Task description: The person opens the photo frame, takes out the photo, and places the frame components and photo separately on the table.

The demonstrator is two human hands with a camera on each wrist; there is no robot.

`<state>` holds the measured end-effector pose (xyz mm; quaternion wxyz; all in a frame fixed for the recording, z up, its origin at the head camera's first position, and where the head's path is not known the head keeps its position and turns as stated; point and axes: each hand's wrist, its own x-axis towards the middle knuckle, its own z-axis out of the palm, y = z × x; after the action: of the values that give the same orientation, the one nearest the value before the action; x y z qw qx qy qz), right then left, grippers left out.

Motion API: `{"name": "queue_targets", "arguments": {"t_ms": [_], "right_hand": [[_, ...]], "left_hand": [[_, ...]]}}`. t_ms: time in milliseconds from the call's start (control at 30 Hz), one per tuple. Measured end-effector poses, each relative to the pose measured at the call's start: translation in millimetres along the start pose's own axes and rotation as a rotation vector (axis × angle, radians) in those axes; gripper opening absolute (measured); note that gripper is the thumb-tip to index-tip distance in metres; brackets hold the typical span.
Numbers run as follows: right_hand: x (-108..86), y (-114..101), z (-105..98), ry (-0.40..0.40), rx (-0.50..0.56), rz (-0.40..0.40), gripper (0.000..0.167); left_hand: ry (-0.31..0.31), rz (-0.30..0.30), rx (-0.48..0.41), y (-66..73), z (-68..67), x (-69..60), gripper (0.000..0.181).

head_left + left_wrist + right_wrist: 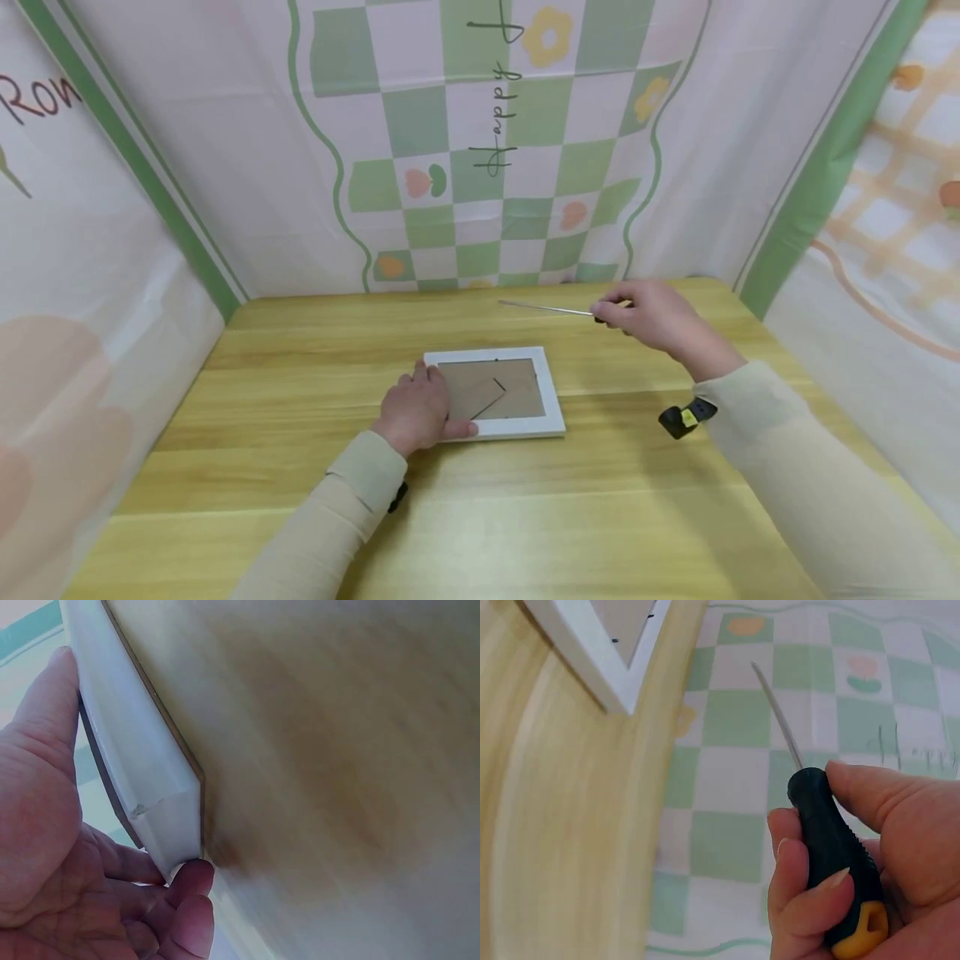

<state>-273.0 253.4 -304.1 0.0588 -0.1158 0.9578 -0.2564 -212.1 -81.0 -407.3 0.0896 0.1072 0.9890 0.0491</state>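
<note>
A white picture frame (555, 408) lies on the wooden table, its brown backing board (480, 387) facing up. Small dark tabs line the opening, and thin dark lines form an angle on the board. My left hand (416, 408) grips the frame's left end, thumb along the near edge; the left wrist view shows the curled fingers (191, 881) at a corner of the white frame (135, 712). Raised above the table at the right, my right hand (652, 317) holds a screwdriver (832, 840) by its black and yellow handle. Its thin metal shaft (547, 308) points left, apart from the frame.
A wood-grain table (487, 508) spans the work area. Behind it hangs a green and white checked cloth (480, 167), with printed fabric on both sides. Each wrist bears a black strap; the right one (686, 417) has a yellow mark.
</note>
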Motion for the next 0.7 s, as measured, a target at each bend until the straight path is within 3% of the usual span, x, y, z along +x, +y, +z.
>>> {"name": "queue_targets", "arguments": {"t_ms": [133,233,333,533,700], "right_hand": [[-4.0,18,2,-0.022,0.118,0.067,0.057],[-7.5,28,4,-0.028,0.128,0.1,0.059],[-11.0,39,8,-0.023,0.075,0.123,0.057],[-16.6,63,18,0.014,-0.141,0.145,0.049],[-20.1,80,26,0.003,-0.154,0.224,0.037]], "left_hand": [[-0.001,-0.001,0.002,0.2,-0.4,-1.1,0.12],[0.001,-0.002,-0.002,0.7,-0.9,-2.4,0.12],[0.006,-0.003,-0.005,1.0,-1.0,-3.3,0.12],[0.001,-0.011,-0.004,0.3,1.2,-2.2,0.12],[-0.009,-0.014,-0.01,-1.1,3.0,-1.0,0.12]]}}
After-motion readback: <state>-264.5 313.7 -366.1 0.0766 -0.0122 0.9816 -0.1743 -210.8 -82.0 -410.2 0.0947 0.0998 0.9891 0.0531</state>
